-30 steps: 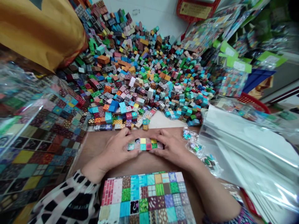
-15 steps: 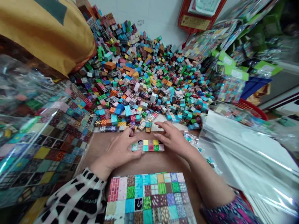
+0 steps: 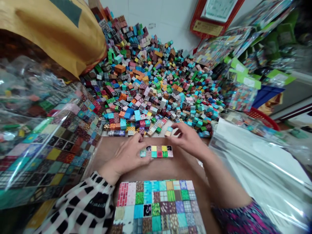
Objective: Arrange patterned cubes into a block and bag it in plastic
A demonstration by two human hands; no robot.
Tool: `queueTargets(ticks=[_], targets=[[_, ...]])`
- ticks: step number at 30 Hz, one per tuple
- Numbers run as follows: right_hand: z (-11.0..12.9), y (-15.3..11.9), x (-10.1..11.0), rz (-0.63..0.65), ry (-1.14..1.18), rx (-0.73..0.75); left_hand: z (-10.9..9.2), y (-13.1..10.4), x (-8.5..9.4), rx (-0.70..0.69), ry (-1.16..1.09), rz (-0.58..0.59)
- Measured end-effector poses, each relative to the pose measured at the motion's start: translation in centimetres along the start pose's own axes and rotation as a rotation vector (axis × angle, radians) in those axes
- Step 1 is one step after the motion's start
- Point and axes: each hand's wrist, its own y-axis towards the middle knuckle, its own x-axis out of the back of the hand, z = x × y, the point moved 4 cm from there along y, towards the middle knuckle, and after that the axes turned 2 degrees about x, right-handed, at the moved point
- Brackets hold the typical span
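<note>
A short double row of small printed cube blocks (image 3: 159, 151) lies on the brown board. My left hand (image 3: 128, 154) grips its left end, the thumb along the near side and the fingers curled at the far side. Beyond the row's right end, my right hand (image 3: 186, 138) pinches a small tan and light-blue block (image 3: 168, 131) between thumb and fingertips, at the near edge of the pile. Closer to me lies a large flat slab of patterned blocks (image 3: 157, 208), set tightly side by side.
A big heap of loose printed blocks (image 3: 146, 94) rises against the wall. Plastic-wrapped block sets (image 3: 56, 146) stand at left below a yellow bag (image 3: 60, 35). Clear plastic bags (image 3: 253, 169) lie at right, near a red basket (image 3: 264, 117) and green-topped packs (image 3: 243, 83).
My right hand has moved from the row's right end to the pile's edge and taken a small block. My left hand stays at the row. The view has shifted slightly.
</note>
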Motion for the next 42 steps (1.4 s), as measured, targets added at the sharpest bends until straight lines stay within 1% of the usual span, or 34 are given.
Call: queueTargets(ticks=[1,3,5,7,9,12,16,19,22,28,33,39,42], targets=[[-0.1,-0.9,0.8,0.037,0.004,-0.041,0.0,0.0,0.0,-0.005,0.000,-0.005],[-0.2,-2.6,1.8,0.164,-0.015,-0.121,0.1,0.0,-0.1,-0.010,0.002,-0.009],[-0.3,-4.0,1.9,0.274,-0.058,-0.163,0.1,0.0,-0.1,-0.012,0.004,-0.010],[-0.2,-4.8,1.2,0.321,-0.096,-0.140,0.1,0.0,0.0,-0.008,0.008,-0.009],[-0.1,-4.9,0.1,0.314,-0.094,-0.078,0.0,-0.1,0.0,-0.004,0.012,-0.006],[-0.1,-4.7,-1.4,0.267,-0.064,0.007,0.1,-0.1,-0.1,-0.001,0.011,-0.005],[-0.2,-4.3,-2.5,0.252,-0.079,0.070,0.3,-0.1,-0.3,-0.015,0.004,-0.023],[-0.3,-4.3,-2.6,0.273,-0.113,0.078,0.4,0.0,-0.3,-0.016,0.001,-0.024],[-0.3,-4.4,-2.4,0.276,-0.142,0.046,0.3,0.0,-0.2,-0.003,0.005,-0.015],[-0.3,-4.1,-3.0,0.281,-0.116,0.096,0.3,0.0,-0.1,0.001,0.007,-0.018],[-0.5,-3.6,-3.3,0.300,-0.111,0.079,0.6,0.0,-0.1,0.026,0.030,-0.009],[0.4,-3.8,-3.1,0.309,-0.110,0.085,0.8,0.0,0.1,0.078,0.036,-0.020],[0.8,-3.9,-2.6,0.332,-0.099,0.095,0.7,-0.1,0.2,0.083,0.039,-0.037]])
